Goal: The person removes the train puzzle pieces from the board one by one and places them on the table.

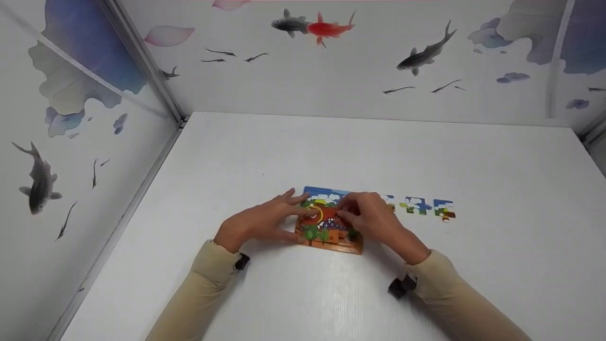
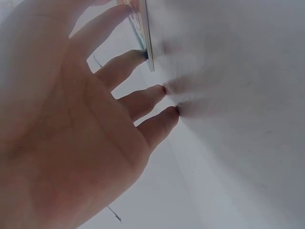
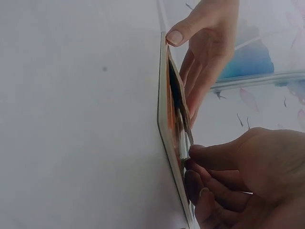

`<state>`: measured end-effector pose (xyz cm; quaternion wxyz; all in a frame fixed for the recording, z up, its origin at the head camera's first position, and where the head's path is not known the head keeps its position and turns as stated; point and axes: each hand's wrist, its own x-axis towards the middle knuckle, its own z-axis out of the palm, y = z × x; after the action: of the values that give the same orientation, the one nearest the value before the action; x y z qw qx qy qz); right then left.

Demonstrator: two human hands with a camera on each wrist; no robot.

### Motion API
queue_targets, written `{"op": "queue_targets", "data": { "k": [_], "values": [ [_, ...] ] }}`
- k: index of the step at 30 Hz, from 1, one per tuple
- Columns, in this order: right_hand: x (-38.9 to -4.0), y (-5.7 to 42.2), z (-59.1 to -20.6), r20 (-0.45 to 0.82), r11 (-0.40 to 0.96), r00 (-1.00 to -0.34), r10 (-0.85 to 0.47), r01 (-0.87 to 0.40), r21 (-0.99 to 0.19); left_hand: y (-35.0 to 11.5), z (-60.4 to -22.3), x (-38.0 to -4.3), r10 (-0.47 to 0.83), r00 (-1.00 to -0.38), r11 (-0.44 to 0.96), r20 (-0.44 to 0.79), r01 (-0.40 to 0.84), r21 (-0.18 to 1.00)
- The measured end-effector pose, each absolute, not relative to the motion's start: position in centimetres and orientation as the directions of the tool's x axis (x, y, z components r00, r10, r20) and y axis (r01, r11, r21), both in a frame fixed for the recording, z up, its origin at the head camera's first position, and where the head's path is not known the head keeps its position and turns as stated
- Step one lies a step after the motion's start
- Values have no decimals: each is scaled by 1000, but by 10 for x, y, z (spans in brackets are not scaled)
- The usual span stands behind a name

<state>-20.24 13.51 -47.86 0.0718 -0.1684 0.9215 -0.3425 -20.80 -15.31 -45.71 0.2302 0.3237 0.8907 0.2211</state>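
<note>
A colourful jigsaw puzzle (image 1: 337, 247) in a flat tray lies on the white table. My left hand (image 1: 265, 220) spreads its fingers over the puzzle's left side. In the left wrist view, some fingertips of that hand (image 2: 81, 124) touch the board (image 2: 145, 33), while others rest on the table. At the right side, my right hand (image 1: 376, 215) pinches the edge of a puzzle piece. The right wrist view has this piece (image 3: 178, 81) tilted up from the tray (image 3: 164, 119), between thumb and fingers of the right hand (image 3: 267, 176). My right hand covers the puzzle's upper right part.
To the right of the puzzle, loose jigsaw pieces lie in a row: one (image 1: 416, 205) in the middle, one (image 1: 444, 208) at the far end, and one (image 1: 389, 201) partly behind my right hand. White panels with painted fish (image 1: 331, 29) stand behind and to the left.
</note>
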Motion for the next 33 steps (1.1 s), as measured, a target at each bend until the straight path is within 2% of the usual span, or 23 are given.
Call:
{"op": "queue_targets", "data": {
  "k": [6,17,33],
  "values": [
    [-202,134,-479,-12,710,-931,-366,-271,-650,-151,-457,-207,668,-690,709,-280,476,520],
    [-202,135,-479,17,696,-927,-374,-293,-656,-141,-456,-204,619,-748,746,-239,466,476],
    [-202,138,-481,28,678,-930,-368,-288,-676,-145,-455,-205,637,-731,724,-245,457,516]
  ]
}}
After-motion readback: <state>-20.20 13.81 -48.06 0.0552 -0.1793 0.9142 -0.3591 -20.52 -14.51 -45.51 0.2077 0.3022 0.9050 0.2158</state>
